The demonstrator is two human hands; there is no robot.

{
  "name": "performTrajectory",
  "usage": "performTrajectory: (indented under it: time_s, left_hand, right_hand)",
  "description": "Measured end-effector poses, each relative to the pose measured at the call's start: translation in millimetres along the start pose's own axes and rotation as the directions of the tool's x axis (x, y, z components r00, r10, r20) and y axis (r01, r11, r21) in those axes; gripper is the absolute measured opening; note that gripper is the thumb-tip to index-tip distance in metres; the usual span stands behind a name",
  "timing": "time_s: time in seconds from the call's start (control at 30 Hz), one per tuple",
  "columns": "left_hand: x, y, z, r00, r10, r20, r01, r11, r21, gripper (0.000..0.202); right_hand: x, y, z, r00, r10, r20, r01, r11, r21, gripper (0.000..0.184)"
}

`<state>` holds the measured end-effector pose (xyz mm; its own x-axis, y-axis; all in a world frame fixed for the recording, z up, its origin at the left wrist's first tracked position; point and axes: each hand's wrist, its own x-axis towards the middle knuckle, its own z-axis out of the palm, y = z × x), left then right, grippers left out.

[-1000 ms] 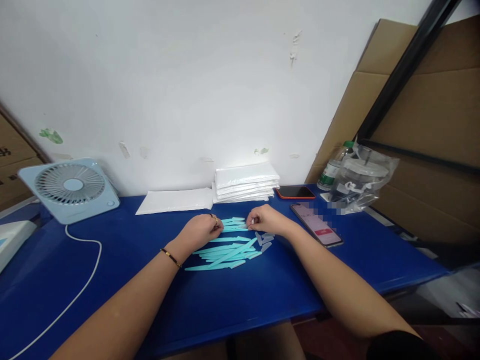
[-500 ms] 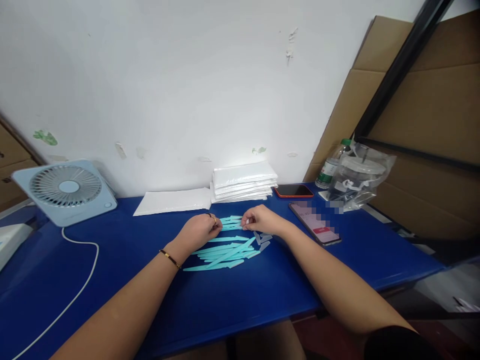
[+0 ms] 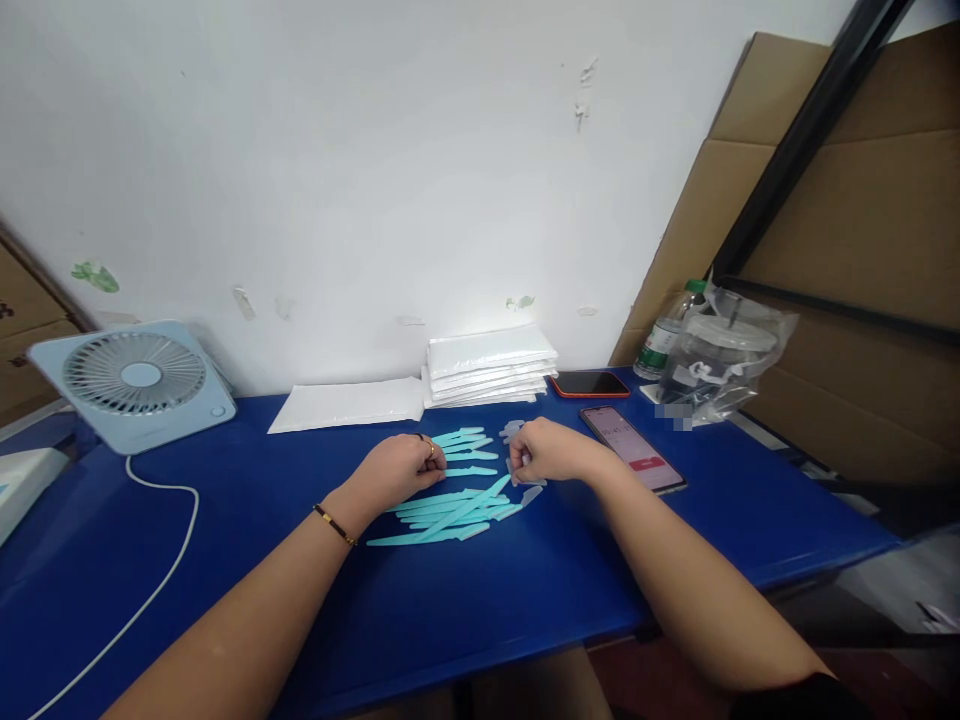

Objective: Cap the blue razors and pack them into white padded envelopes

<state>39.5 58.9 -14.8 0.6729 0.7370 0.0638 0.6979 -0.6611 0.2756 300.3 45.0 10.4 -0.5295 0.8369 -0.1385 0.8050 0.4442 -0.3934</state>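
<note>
Several turquoise eyebrow razors (image 3: 450, 512) lie loosely piled on the blue table, handles mostly toward the left. Further back, more razors (image 3: 463, 440) are laid roughly side by side. My left hand (image 3: 401, 467) is closed, its fingertips pinching the handle end of a single razor (image 3: 471, 471) between the two groups. To the right of the blades are several small translucent blade caps (image 3: 532, 494). Among these, my right hand (image 3: 555, 450) has thumb and fingers pinched together at a cap, which the fingers partly cover.
Behind the razors stand a stack of white padded envelopes (image 3: 491, 360) and one flat envelope (image 3: 349, 403). Two phones, one dark (image 3: 590, 383) and one lit (image 3: 636, 450), lie at right near a bottle (image 3: 664, 335) and a bagged cup (image 3: 724, 350). A fan (image 3: 139, 380) sits left, its cable trailing forward.
My right hand has moved right, from the blade ends of the rear razors to the caps. My left hand has shifted slightly nearer, onto the handle of a lower razor.
</note>
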Motion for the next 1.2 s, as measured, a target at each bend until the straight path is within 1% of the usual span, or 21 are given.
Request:
performTrajectory:
  time_s: [0.07,0.23,0.33,0.43,0.5,0.57,0.63,0.7,0.77,0.83,0.87,0.93,0.97,1.03,1.13,1.2]
  left_hand:
    - [1.5,-0.5,2.3,0.999,-0.036,-0.016,0.036,0.999,-0.037,0.015]
    - [2.7,-1.2,6.5,0.991,-0.137,-0.008,0.134,0.98,-0.15,0.014]
    - [3.1,-2.8,8.3,0.987,-0.159,0.005,0.157,0.972,-0.174,0.015]
    - [3.7,-3.7,8.4,0.986,-0.167,0.02,0.168,0.969,-0.183,0.015]
    - [4.0,-3.3,7.5,0.985,-0.168,0.026,0.17,0.968,-0.183,0.015]
    - [4.0,-2.1,6.4,0.986,-0.165,0.029,0.168,0.971,-0.171,0.016]
    - [3.7,-0.7,5.6,0.987,-0.16,0.032,0.163,0.975,-0.152,0.017]
    - [3.3,0.3,5.3,0.987,-0.155,0.033,0.158,0.978,-0.134,0.017]
    - [2.8,0.9,5.3,0.987,-0.154,0.035,0.158,0.98,-0.124,0.017]
    - [2.3,1.0,5.5,0.986,-0.16,0.039,0.164,0.979,-0.121,0.017]
    - [2.0,0.9,5.5,0.986,-0.163,0.04,0.167,0.979,-0.12,0.017]
    - [1.4,0.9,5.6,0.986,-0.164,0.036,0.167,0.979,-0.119,0.016]
    - [1.0,0.9,5.5,0.986,-0.162,0.032,0.165,0.979,-0.121,0.016]
    - [0.4,1.1,5.0,0.987,-0.157,0.025,0.158,0.979,-0.125,0.016]
    - [0.2,2.2,3.8,0.986,-0.164,0.029,0.166,0.979,-0.118,0.015]
    - [0.6,3.1,2.9,0.984,-0.173,0.035,0.176,0.978,-0.109,0.014]
  right_hand:
    - [4.3,0.0,3.8,0.999,-0.006,-0.047,0.005,1.0,-0.022,0.005]
    - [8.3,8.5,7.3,0.991,-0.01,-0.13,-0.001,0.997,-0.082,0.007]
    - [9.3,10.8,8.2,0.973,-0.103,-0.206,0.078,0.989,-0.124,0.015]
    - [13.3,10.7,11.6,0.958,-0.212,-0.191,0.187,0.972,-0.141,0.017]
    - [16.6,10.5,14.7,0.96,-0.231,-0.161,0.207,0.967,-0.148,0.012]
    - [18.9,10.4,17.3,0.967,-0.215,-0.138,0.19,0.966,-0.176,0.01]
    - [19.4,9.8,18.5,0.975,-0.181,-0.13,0.15,0.965,-0.215,0.013]
    - [18.4,9.2,17.9,0.976,-0.153,-0.155,0.112,0.963,-0.243,0.019]
    - [16.9,9.3,15.9,0.966,-0.159,-0.203,0.108,0.965,-0.239,0.023]
    - [15.7,11.2,13.3,0.951,-0.17,-0.256,0.129,0.977,-0.171,0.023]
    - [15.3,12.9,11.9,0.946,-0.16,-0.28,0.135,0.985,-0.109,0.022]
    - [14.5,17.4,9.0,0.945,-0.105,-0.308,0.122,0.992,0.034,0.021]
    - [13.7,20.0,7.3,0.948,-0.076,-0.309,0.108,0.99,0.089,0.021]
    - [10.5,25.2,2.9,0.954,-0.032,-0.297,0.078,0.986,0.145,0.021]
    - [1.1,32.1,-6.1,0.964,0.002,-0.266,0.035,0.991,0.132,0.022]
    - [-5.3,35.8,-11.7,0.982,0.047,-0.184,-0.033,0.996,0.08,0.02]
